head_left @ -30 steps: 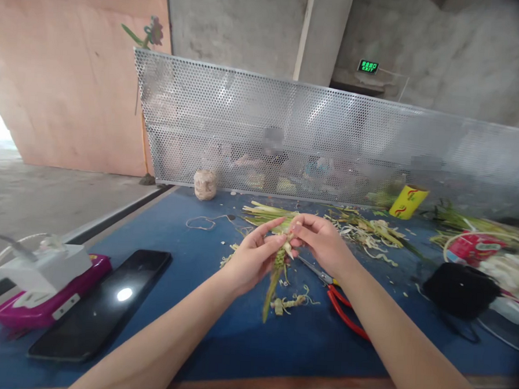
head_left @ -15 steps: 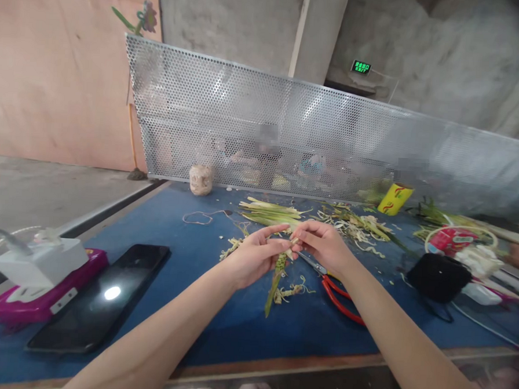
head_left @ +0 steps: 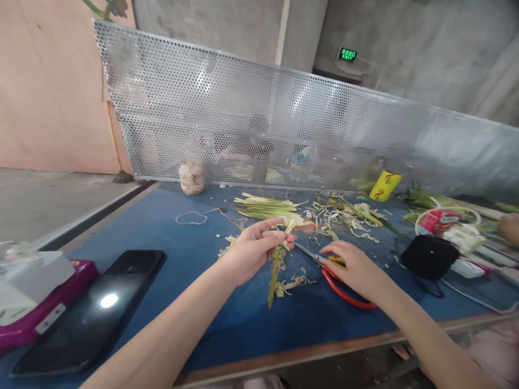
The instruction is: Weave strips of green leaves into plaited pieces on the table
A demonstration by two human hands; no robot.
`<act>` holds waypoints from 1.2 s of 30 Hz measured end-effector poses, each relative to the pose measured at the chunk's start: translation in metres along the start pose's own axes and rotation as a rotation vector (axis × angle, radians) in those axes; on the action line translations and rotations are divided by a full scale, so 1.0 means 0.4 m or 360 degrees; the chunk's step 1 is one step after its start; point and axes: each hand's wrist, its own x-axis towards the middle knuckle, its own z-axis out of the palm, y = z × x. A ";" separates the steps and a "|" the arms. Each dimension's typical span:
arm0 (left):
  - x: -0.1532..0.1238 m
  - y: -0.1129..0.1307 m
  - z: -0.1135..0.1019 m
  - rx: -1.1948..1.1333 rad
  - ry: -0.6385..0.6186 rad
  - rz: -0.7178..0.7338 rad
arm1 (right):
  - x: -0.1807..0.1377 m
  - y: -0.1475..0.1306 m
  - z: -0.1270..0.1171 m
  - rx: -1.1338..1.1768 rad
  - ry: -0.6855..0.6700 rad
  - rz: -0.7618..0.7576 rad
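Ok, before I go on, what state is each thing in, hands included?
Left hand: pinching the braided green piece.
Braided green piece: held, long end pointing toward the person.
Right hand: over the red-handled tool; grip unclear.
Red-handled tool: partly covered; open or shut unclear.
Phone: lying flat, dark, one bright spot.
Exit sign: lit green.
Green stalks: lying side by side.

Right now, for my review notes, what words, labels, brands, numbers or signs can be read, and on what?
"EXIT": on the lit green sign; the characters above it are too small to read surely.
Unreadable: the red marks on the yellow cylinder, too small.
Unreadable: the print on the red packet, blurred.
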 end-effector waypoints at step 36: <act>0.001 -0.002 0.000 0.0433 -0.0107 0.0247 | -0.124 -0.115 -0.022 0.0132 -0.0127 0.0453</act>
